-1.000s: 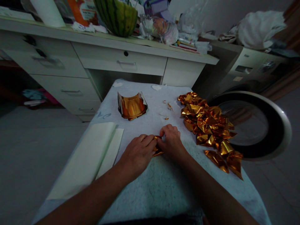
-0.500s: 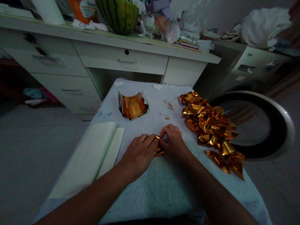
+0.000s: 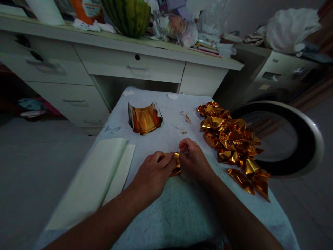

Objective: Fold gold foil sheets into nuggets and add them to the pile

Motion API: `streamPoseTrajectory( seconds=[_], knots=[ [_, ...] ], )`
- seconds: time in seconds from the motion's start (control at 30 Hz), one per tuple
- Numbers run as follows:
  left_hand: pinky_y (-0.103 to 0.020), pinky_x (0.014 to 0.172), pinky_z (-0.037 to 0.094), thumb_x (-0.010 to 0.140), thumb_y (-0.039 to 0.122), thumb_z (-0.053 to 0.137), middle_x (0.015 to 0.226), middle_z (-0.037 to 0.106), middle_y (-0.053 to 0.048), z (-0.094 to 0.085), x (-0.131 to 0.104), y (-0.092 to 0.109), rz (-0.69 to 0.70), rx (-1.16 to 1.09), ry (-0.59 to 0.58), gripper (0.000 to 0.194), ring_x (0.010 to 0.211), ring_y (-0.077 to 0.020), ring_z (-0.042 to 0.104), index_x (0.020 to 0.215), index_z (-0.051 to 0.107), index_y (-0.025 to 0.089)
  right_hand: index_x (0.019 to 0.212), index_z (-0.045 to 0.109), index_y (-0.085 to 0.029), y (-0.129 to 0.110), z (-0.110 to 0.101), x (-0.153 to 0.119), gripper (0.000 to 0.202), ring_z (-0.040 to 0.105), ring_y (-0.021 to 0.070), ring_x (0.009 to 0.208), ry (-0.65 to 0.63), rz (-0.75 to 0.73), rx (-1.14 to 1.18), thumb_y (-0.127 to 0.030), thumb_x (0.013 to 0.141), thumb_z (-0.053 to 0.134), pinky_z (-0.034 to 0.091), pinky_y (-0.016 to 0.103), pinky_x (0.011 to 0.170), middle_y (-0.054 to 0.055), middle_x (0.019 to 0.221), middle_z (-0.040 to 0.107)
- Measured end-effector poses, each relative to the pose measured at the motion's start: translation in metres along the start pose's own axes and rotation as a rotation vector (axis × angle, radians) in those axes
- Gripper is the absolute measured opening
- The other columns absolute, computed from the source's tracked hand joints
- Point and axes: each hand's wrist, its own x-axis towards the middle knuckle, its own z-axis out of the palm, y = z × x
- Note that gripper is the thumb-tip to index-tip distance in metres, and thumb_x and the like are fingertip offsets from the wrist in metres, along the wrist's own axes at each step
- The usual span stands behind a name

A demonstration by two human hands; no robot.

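Small gold foil piece point(image 3: 177, 166): flat on the cloth-covered table point(image 3: 166, 215), between the two hands, straight ahead of the person. Visible strip runs roughly near to far; left part under fingers, so true long axis can't be told. Left hand is nearer, actually over it; right hand is at its right edge.

Left hand point(image 3: 152, 173): palm down, fingers loosely bent, fingertips on top of the foil. Thumb mostly hidden, can't tell if it grips or only presses. Right hand point(image 3: 194, 160): fingers curled inward, partly closed, beside the foil's right edge. Contact or pinch there hidden, can't tell.

Farther out: thin foil scraps point(image 3: 188, 119) beyond the right hand. Curved gold foil stack point(image 3: 144, 119) beyond the left hand, up and left, ends raised. Folded white paper sheets point(image 3: 90, 180) left of the left hand. Heap of crinkled gold foil pieces point(image 3: 231, 137) right of the right hand, near table's right edge. White desk point(image 3: 158, 71) past the far edge; washing machine point(image 3: 270, 74) far right, door open.
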Motion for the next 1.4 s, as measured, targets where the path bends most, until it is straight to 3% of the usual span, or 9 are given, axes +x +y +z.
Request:
streamPoseTrajectory(
  seconds=[0.2, 0.43, 0.87, 1.1, 1.4],
  knots=[
    [-0.041, 0.094, 0.047, 0.097, 0.018, 0.044, 0.131, 0.06, -0.007, -0.0044, -0.0003, 0.0022, 0.043, 0.001, 0.035, 0.031, 0.113, -0.0241, 0.054, 0.127, 0.054, 0.018, 0.086, 0.066, -0.02, -0.0017, 0.0009, 0.0011, 0.012, 0.048, 0.0241, 0.095, -0.063, 0.019, -0.182, -0.013, 0.081, 0.059, 0.034, 0.038, 0.085, 0.006, 0.094, 0.058],
    [-0.039, 0.098, 0.049, 0.095, 0.011, 0.04, 0.13, 0.061, -0.012, -0.0014, -0.0017, 0.0058, 0.075, 0.071, 0.136, 0.034, 0.116, -0.024, 0.057, 0.126, 0.055, 0.01, 0.078, 0.066, -0.02, -0.0039, -0.0022, 0.0029, 0.011, 0.048, 0.0218, 0.093, -0.114, 0.017, -0.139, -0.008, 0.078, 0.066, 0.034, 0.035, 0.085, 0.005, 0.09, 0.058],
    [-0.041, 0.085, 0.053, 0.094, 0.011, 0.042, 0.114, 0.065, -0.011, -0.005, 0.0, 0.009, 0.099, 0.076, 0.144, 0.025, 0.103, -0.0249, 0.06, 0.112, 0.061, 0.012, 0.076, 0.07, -0.021, 0.0036, -0.004, 0.0041, 0.01, 0.05, 0.02, 0.09, -0.148, -0.025, -0.116, -0.011, 0.076, 0.072, 0.034, 0.036, 0.084, 0.003, 0.086, 0.06],
    [-0.041, 0.09, 0.051, 0.094, 0.012, 0.045, 0.113, 0.064, -0.009, -0.0054, 0.0007, 0.0087, 0.073, 0.037, 0.088, 0.023, 0.105, -0.0239, 0.058, 0.112, 0.06, 0.014, 0.074, 0.069, -0.02, 0.0026, -0.0064, 0.0041, 0.012, 0.051, 0.0187, 0.088, -0.185, -0.03, -0.111, -0.008, 0.075, 0.07, 0.034, 0.035, 0.083, 0.002, 0.084, 0.06],
    [-0.041, 0.09, 0.051, 0.094, 0.014, 0.047, 0.115, 0.064, -0.009, -0.0039, -0.0002, 0.0089, 0.087, 0.043, 0.126, 0.023, 0.106, -0.0256, 0.058, 0.114, 0.06, 0.012, 0.075, 0.069, -0.021, 0.0045, -0.0054, 0.004, 0.01, 0.051, 0.0184, 0.088, -0.18, -0.035, -0.122, -0.01, 0.076, 0.069, 0.034, 0.034, 0.083, 0.002, 0.085, 0.06]
  ],
)
